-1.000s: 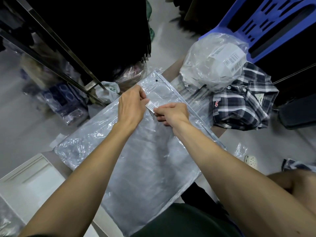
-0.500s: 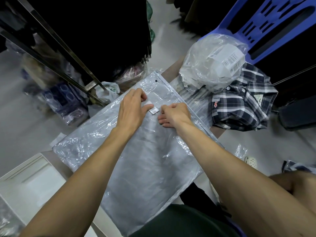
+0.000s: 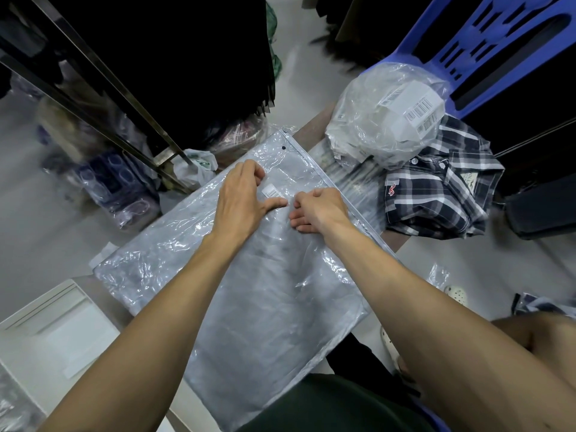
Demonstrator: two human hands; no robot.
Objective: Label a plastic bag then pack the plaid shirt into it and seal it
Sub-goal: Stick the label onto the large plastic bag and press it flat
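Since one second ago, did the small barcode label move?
Yes. The barcode label went from being held up between both hands to lying flat on the plastic bag, nearer its black dot, under the left hand.

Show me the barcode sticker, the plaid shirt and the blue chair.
barcode sticker (image 3: 271, 192), head view, on its middle stripes.
plaid shirt (image 3: 436, 194), head view, on the folded front.
blue chair (image 3: 486, 39), head view, on the slotted backrest.

Label (image 3: 273, 193) on plastic bag (image 3: 249, 291), between both hands; plaid shirt (image 3: 436, 194) right of bag.
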